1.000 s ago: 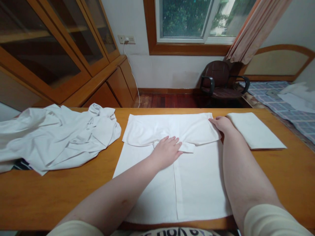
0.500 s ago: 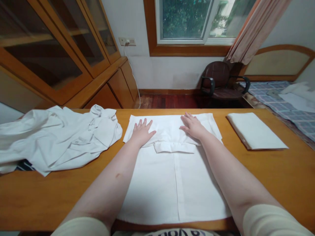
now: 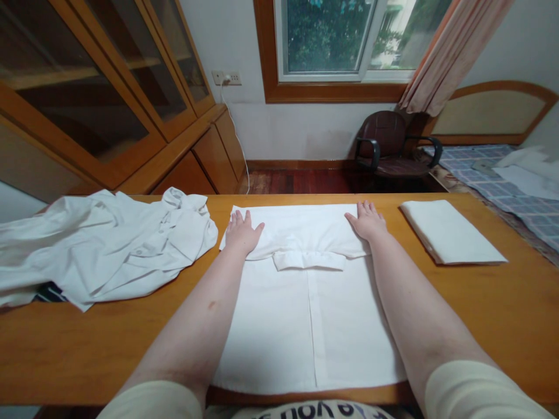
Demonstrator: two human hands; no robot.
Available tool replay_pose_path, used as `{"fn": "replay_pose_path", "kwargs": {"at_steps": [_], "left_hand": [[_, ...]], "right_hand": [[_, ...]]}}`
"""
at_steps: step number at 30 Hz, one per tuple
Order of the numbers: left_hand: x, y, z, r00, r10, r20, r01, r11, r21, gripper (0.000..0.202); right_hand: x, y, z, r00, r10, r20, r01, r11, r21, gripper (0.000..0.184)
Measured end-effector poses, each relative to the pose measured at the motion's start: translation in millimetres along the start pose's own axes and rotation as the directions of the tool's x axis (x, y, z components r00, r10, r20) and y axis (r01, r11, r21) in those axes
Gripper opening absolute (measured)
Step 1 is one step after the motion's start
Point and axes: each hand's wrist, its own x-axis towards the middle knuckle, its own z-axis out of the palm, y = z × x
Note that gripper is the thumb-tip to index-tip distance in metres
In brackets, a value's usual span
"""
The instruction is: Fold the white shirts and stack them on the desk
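A white shirt (image 3: 279,326) lies spread on the table in front of me, its far part folded over toward me so that the collar (image 3: 309,260) points my way. My left hand (image 3: 242,234) rests flat on the far left corner of the folded part, fingers spread. On the far right corner my right hand (image 3: 367,221) presses down, also with its fingers stretched out. Neither hand grips the cloth. A button placket runs down the lower middle of the shirt.
A crumpled white garment (image 3: 117,238) lies on the wooden table (image 3: 144,337) to the left. At the right sits a folded white cloth (image 3: 454,231). Past the table are a brown armchair (image 3: 384,137), a glass-door cabinet (image 3: 144,110) and a bed (image 3: 506,169).
My right hand has slid outward to the right edge of the folded part. My left hand has shifted slightly left. The shirt's folded part looks smoother.
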Motion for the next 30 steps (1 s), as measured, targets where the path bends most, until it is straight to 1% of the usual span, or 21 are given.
{"fn": "replay_pose_path", "kwargs": {"at_steps": [5, 7, 8, 9, 10, 12, 13, 15, 17, 18, 20, 23, 24, 25, 26, 27, 28, 29, 30], "left_hand": [[-3.0, 1.8, -1.3, 0.999, -0.015, -0.035, 0.015, 1.000, -0.007, 0.082], [-6.5, 5.0, -5.5, 0.996, 0.035, -0.080, -0.037, 0.999, -0.022, 0.073], [-9.1, 7.7, -8.0, 0.989, 0.087, -0.118, -0.091, 0.995, -0.030, 0.068], [-12.1, 11.1, -10.3, 0.975, 0.153, -0.160, -0.160, 0.986, -0.035, 0.063], [-15.3, 15.2, -12.1, 0.954, 0.226, -0.197, -0.237, 0.971, -0.034, 0.059], [-21.2, 24.0, -13.3, 0.904, 0.363, -0.226, -0.376, 0.927, -0.015, 0.057], [-23.2, 27.9, -12.6, 0.885, 0.417, -0.207, -0.427, 0.904, -0.004, 0.058], [-24.4, 33.5, -9.8, 0.870, 0.478, -0.117, -0.481, 0.877, 0.007, 0.062], [-21.5, 36.4, -8.2, 0.879, 0.476, -0.023, -0.476, 0.879, 0.000, 0.067], [-19.0, 38.0, -8.8, 0.887, 0.461, 0.008, -0.461, 0.887, -0.006, 0.070], [-13.3, 44.6, -12.9, 0.911, 0.411, 0.030, -0.411, 0.912, -0.013, 0.074], [-8.2, 68.2, -19.7, 0.963, 0.271, -0.006, -0.271, 0.962, 0.018, 0.068], [-8.2, 78.9, -19.9, 0.972, 0.233, -0.035, -0.231, 0.972, 0.032, 0.065], [-8.8, 89.9, -18.4, 0.971, 0.229, -0.073, -0.227, 0.973, 0.041, 0.063], [-9.7, 100.2, -15.2, 0.951, 0.288, -0.113, -0.285, 0.958, 0.041, 0.061], [-10.7, 109.0, -10.6, 0.906, 0.401, -0.135, -0.400, 0.916, 0.038, 0.059], [-11.2, 115.8, -5.3, 0.852, 0.506, -0.136, -0.508, 0.861, 0.028, 0.057], [-11.1, 120.0, 0.3, 0.808, 0.576, -0.125, -0.579, 0.815, 0.011, 0.057], [-10.1, 121.6, 5.4, 0.788, 0.606, -0.106, -0.610, 0.792, -0.008, 0.058]], "right_hand": [[-2.5, -0.8, -1.0, 1.000, 0.024, -0.017, -0.024, 1.000, -0.009, 0.082], [-6.0, -4.5, -4.8, 0.997, 0.029, -0.078, -0.031, 0.999, -0.025, 0.082], [-8.6, -8.5, -7.1, 0.993, 0.003, -0.119, -0.006, 0.999, -0.033, 0.082], [-11.9, -14.1, -9.0, 0.986, -0.051, -0.156, 0.045, 0.998, -0.039, 0.080], [-15.8, -21.4, -10.3, 0.975, -0.128, -0.182, 0.122, 0.992, -0.043, 0.079], [-24.8, -39.9, -9.8, 0.932, -0.317, -0.174, 0.315, 0.948, -0.039, 0.074], [-29.5, -49.9, -7.9, 0.905, -0.401, -0.141, 0.402, 0.916, -0.024, 0.073], [-37.8, -67.5, -1.9, 0.843, -0.537, -0.033, 0.537, 0.843, 0.009, 0.073], [-43.0, -78.6, 4.3, 0.801, -0.596, 0.048, 0.596, 0.803, 0.023, 0.070], [-44.1, -81.3, 6.6, 0.796, -0.602, 0.068, 0.602, 0.798, 0.024, 0.068], [-44.2, -82.2, 8.8, 0.803, -0.591, 0.079, 0.591, 0.806, 0.025, 0.067], [-42.4, -79.0, 8.2, 0.804, -0.589, 0.074, 0.589, 0.808, 0.030, 0.067], [-42.1, -78.1, 7.8, 0.803, -0.592, 0.070, 0.591, 0.806, 0.031, 0.068], [-41.9, -77.5, 7.6, 0.802, -0.594, 0.063, 0.594, 0.804, 0.031, 0.068], [-42.0, -77.2, 7.7, 0.801, -0.596, 0.056, 0.596, 0.803, 0.029, 0.068], [-42.0, -77.1, 7.9, 0.800, -0.598, 0.050, 0.598, 0.801, 0.027, 0.068], [-42.0, -77.1, 8.4, 0.797, -0.602, 0.048, 0.601, 0.798, 0.025, 0.069], [-41.8, -77.0, 8.9, 0.795, -0.604, 0.047, 0.604, 0.797, 0.025, 0.069], [-41.2, -76.8, 9.5, 0.798, -0.601, 0.045, 0.600, 0.799, 0.024, 0.069]]}}
